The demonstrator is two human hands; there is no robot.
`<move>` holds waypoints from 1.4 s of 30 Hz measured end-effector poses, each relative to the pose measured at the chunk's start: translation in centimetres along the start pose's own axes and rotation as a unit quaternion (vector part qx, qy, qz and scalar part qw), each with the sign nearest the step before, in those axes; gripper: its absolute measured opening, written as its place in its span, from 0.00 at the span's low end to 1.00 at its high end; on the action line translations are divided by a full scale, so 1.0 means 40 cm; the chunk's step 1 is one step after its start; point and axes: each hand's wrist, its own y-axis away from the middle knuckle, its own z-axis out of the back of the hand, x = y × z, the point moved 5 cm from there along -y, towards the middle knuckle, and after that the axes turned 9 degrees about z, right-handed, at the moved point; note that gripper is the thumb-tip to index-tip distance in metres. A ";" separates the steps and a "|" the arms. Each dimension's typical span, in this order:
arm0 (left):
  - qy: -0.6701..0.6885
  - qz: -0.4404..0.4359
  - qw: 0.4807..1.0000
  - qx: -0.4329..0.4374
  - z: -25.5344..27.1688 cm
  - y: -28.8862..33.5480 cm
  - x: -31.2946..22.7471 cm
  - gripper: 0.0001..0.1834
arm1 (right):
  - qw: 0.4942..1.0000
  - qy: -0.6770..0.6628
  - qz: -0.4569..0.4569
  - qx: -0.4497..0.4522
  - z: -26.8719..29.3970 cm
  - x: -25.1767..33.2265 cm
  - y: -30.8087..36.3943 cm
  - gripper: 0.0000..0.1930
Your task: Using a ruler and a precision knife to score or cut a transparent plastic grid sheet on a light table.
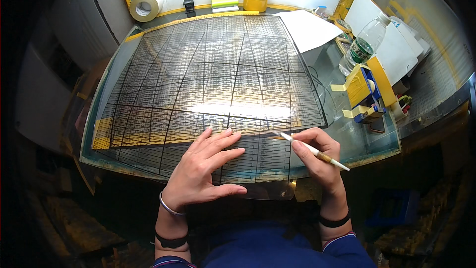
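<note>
My left hand lies with its fingers spread, the fingertips on the near edge of a clear sheet printed with a dark grid of fine lines. Thumb and fingers of my right hand pinch a slim white pen-shaped tool with a brownish band. Its thin tip points left and meets the sheet's near edge, just right of my left fingertips; what kind of tip it is I cannot tell. Beneath, a second lined clear sheet sticks out toward me past the table's front edge.
The glass-topped table is lit brightly from beneath. At the back are a tape roll, a small black object and a yellow tub. To the right stand a plastic bottle and a blue tape dispenser.
</note>
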 end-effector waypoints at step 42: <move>0.002 0.005 1.000 0.001 0.000 0.000 0.001 0.42 | 0.999 0.051 0.000 -0.020 -0.004 0.004 -0.004 0.11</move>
